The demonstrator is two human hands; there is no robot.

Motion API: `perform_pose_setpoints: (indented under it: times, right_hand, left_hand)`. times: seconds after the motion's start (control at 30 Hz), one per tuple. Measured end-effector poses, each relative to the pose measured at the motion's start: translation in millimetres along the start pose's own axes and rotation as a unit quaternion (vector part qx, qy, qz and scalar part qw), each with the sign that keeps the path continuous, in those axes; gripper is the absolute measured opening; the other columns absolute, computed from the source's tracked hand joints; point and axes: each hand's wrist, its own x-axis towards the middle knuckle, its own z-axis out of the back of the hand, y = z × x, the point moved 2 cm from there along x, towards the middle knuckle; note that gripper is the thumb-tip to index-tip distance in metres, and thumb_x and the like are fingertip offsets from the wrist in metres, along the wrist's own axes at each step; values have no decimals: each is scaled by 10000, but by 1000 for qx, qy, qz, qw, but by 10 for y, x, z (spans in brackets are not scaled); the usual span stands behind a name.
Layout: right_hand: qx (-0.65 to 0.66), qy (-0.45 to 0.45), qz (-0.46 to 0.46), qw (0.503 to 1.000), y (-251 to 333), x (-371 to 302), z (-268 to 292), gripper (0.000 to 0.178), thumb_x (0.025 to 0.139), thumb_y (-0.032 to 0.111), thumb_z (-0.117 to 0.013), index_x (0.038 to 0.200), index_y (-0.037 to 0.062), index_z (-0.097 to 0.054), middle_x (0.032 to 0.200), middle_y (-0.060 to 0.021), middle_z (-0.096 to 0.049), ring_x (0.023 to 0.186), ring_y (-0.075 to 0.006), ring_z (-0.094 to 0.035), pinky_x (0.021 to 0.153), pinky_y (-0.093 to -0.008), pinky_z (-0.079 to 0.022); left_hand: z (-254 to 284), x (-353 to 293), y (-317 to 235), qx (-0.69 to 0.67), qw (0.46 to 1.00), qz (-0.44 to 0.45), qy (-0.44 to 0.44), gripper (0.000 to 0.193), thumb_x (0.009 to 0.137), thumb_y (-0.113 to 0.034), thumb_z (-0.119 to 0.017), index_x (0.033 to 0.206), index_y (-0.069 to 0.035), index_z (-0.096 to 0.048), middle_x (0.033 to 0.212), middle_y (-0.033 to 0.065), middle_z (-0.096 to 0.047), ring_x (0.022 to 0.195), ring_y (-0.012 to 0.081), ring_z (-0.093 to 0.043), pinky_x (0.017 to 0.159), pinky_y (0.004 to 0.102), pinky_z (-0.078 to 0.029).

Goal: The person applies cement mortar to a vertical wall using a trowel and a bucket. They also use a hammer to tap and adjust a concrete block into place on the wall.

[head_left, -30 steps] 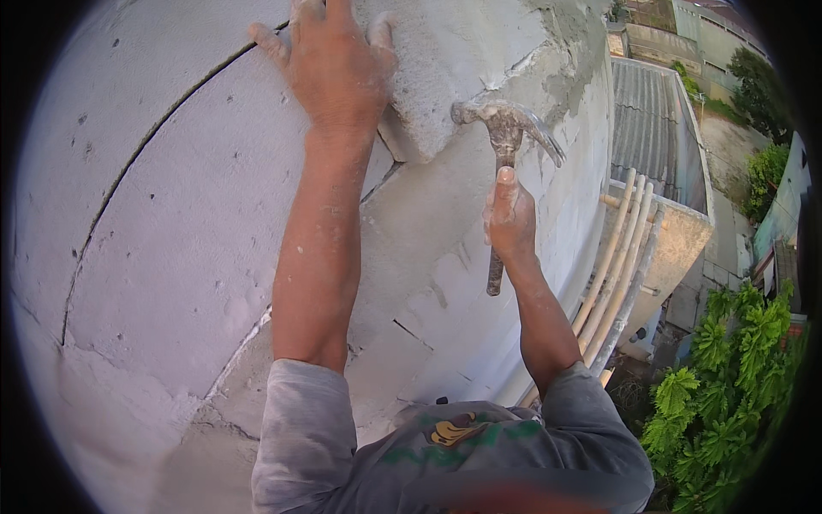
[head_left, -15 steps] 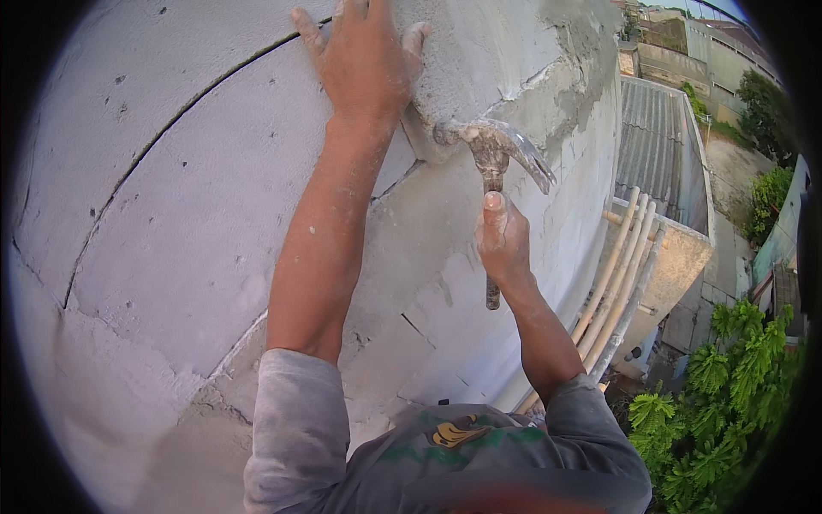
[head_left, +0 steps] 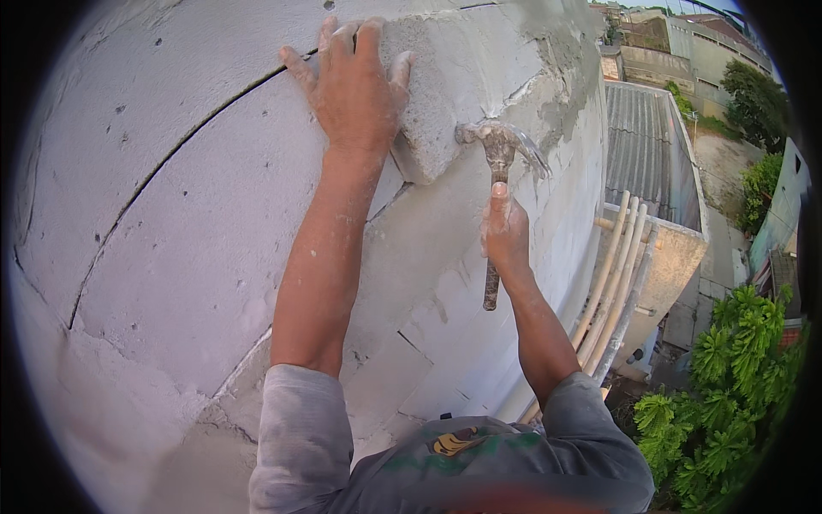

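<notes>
Head: hammer (head_left: 499,157) beside grey block (head_left: 428,116)

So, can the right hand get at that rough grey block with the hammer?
Probably yes: the right hand grips the hammer, whose head sits by the right edge of the rough grey block, and the left hand, spread farther left, seems to leave that edge free.

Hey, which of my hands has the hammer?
Your right hand: it grips the hammer by its handle, while your left hand has its fingers spread against the wall.
</notes>
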Motion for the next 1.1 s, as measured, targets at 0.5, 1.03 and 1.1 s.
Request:
perform_pose_setpoints:
  times: [0.5, 1.03, 1.1]
  right_hand:
    - [-62, 10, 121, 991, 941, 897, -143, 681, 1002, 551, -345, 831, -77, -546, 648, -186, -486, 713, -343, -582, 727, -495, -442]
    - [-2, 35, 52, 998, 262, -172, -107, 513, 1012, 459, -413, 831, -11, -509, 596, -127, -477, 529, -209, -482, 539, -367, -406]
    - [124, 44, 5, 991, 293, -309, 8, 503, 1013, 449, -418, 837, -13, -511, 598, -126, -471, 528, -215, -461, 540, -370, -403]
  left_hand:
    - [-29, 29, -41, 43, 999, 20, -7, 490, 925, -249, -589, 1369, -122, -427, 1430, 94, -443, 1431, 238, -274, 1172, 596, -62]
    - [74, 113, 49, 14, 999, -14, -27, 457, 813, -261, -708, 1209, -78, -573, 1216, 148, -591, 1232, 302, -503, 1146, 581, -174]
    - [111, 129, 60, -20, 998, -17, -49, 460, 773, -233, -727, 1169, -43, -591, 1164, 171, -614, 1186, 329, -539, 1133, 574, -211]
